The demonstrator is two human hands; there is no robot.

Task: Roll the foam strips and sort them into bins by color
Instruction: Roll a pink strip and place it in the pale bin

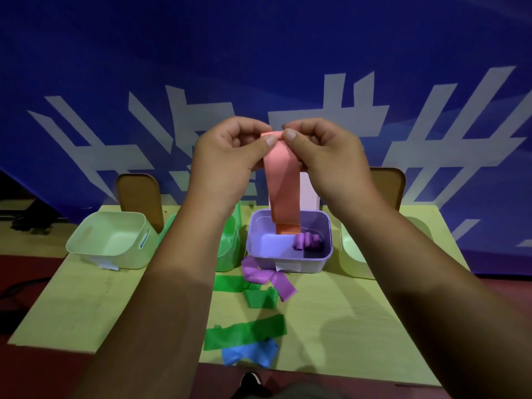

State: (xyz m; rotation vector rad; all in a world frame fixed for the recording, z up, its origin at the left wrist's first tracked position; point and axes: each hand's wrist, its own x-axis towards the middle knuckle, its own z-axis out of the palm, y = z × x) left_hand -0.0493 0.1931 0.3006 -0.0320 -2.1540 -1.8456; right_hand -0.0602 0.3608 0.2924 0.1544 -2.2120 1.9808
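Hands both up in the middle of the frame, busy with one salmon-orange foam strip (283, 191). The left hand (227, 156) pinches its top end between thumb and forefinger with the other fingers curled in, and the right hand (325, 159) does the same from the other side, thumbs nearly touching. The top edge looks folded over a bit where the fingertips meet, but I can't tell if that's a proper roll. The rest hangs straight down, loose, with its lower end dangling in front of the purple bin (311, 264) at mid-frame; hard to say if it's above the bin or dipping inside. That bin has a few rolled purple pieces (308, 241) in its right corner. Just below it in the frame, on the yellow-green table (345, 312), lies a crumpled purple strip (267, 279), touching a green strip (253, 295) under it. Lower down a second green strip (244, 335) lies across, and a blue strip (250, 354) sits at the table's bottom edge, tucked against it. On the left of the frame sits a pale white bin (135, 257). A green bin (230, 249) is mostly hidden behind the left forearm, and a light green bin (352, 254) peeks out behind the right forearm. One brown chair back (138, 194) stands behind the white bin, another chair back (387, 182) is on the right, and a blue banner (259, 53) with white marks fills the top.
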